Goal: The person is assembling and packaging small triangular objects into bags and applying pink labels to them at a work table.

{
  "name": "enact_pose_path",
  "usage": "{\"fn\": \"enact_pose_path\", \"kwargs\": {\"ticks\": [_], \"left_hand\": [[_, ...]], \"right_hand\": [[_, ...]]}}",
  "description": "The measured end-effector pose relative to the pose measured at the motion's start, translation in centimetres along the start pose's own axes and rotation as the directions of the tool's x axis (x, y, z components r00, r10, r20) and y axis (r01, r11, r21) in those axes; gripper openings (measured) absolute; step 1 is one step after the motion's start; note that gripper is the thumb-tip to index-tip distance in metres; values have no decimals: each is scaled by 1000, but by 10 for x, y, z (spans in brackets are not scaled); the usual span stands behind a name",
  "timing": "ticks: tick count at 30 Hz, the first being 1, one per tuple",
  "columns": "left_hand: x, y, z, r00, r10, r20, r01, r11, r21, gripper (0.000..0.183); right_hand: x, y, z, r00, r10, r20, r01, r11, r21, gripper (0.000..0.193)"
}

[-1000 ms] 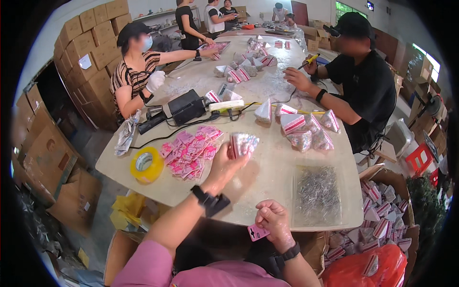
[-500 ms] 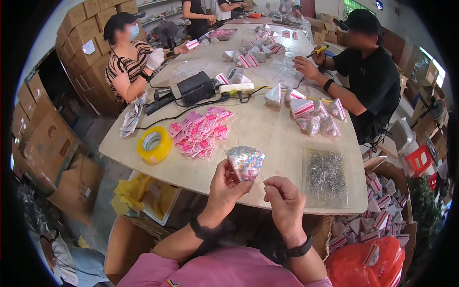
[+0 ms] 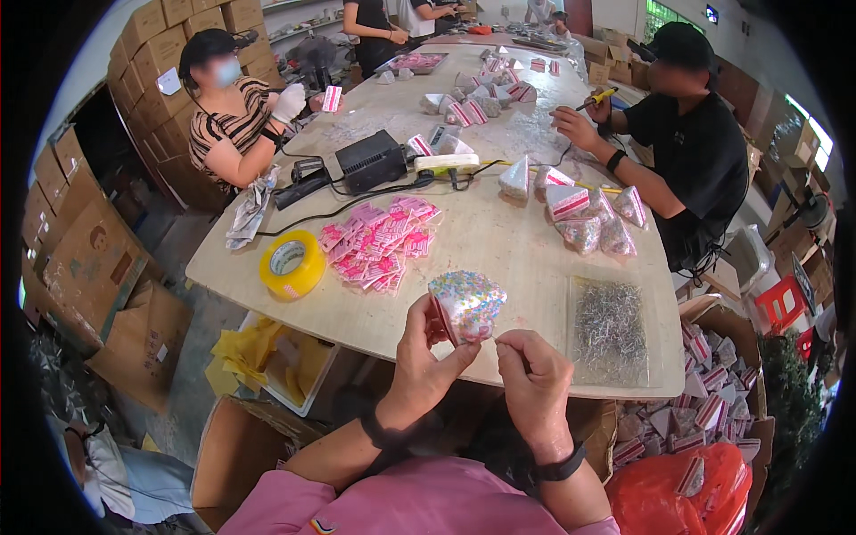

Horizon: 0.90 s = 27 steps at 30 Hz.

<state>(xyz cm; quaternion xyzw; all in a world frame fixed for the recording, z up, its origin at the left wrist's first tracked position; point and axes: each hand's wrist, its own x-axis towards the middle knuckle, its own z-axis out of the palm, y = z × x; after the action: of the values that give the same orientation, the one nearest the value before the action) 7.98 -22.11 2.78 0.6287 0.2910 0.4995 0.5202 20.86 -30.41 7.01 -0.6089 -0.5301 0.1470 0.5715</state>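
Note:
A small clear packet of multicoloured bits (image 3: 473, 303), with a pink-edged card along one side, is gripped in my left hand (image 3: 423, 349) above the table's near edge. Thumb and fingers wrap its left and lower sides. My right hand (image 3: 538, 379) is closed in a pinch close to the packet's lower right corner; whatever lies between those fingertips is too small to make out. A clear flat tray of thin silvery metal pieces (image 3: 612, 332) lies to the right of that hand. Beyond my left hand is a heap of pink-and-white cards (image 3: 379, 245).
Yellow tape roll (image 3: 294, 265), black power box (image 3: 368, 160) and white power strip (image 3: 446, 162) stand on the table (image 3: 499, 236). Filled packets (image 3: 593, 218) cluster right. A carton of packets (image 3: 713, 392) and red bag (image 3: 687, 490) stand below. Two co-workers sit opposite sides, one holding a yellow-handled tool (image 3: 599, 98).
My left hand has turned the packet and shifted it slightly right, closer to my pinched right hand. The co-worker on the left has turned a striped card or packet upright.

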Motion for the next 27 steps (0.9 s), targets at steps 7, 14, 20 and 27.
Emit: {"fn": "enact_pose_path", "kwargs": {"ticks": [7,14,20,27], "left_hand": [[-2,-3,3,993,112,-21,-108,986,127,72],[-2,4,2,946,325,16,-298,848,438,70],[-3,3,0,927,373,33,-340,801,493,69],[-4,-1,-5,922,384,54,-351,768,535,70]], "right_hand": [[0,1,-2,1000,-9,-3,9,1000,-27,6],[-1,5,-1,996,-83,-16,81,991,-108,8],[-2,8,5,987,-156,-32,147,972,-185,7],[-6,8,10,1000,-2,-29,-2,989,-151,11]]}}
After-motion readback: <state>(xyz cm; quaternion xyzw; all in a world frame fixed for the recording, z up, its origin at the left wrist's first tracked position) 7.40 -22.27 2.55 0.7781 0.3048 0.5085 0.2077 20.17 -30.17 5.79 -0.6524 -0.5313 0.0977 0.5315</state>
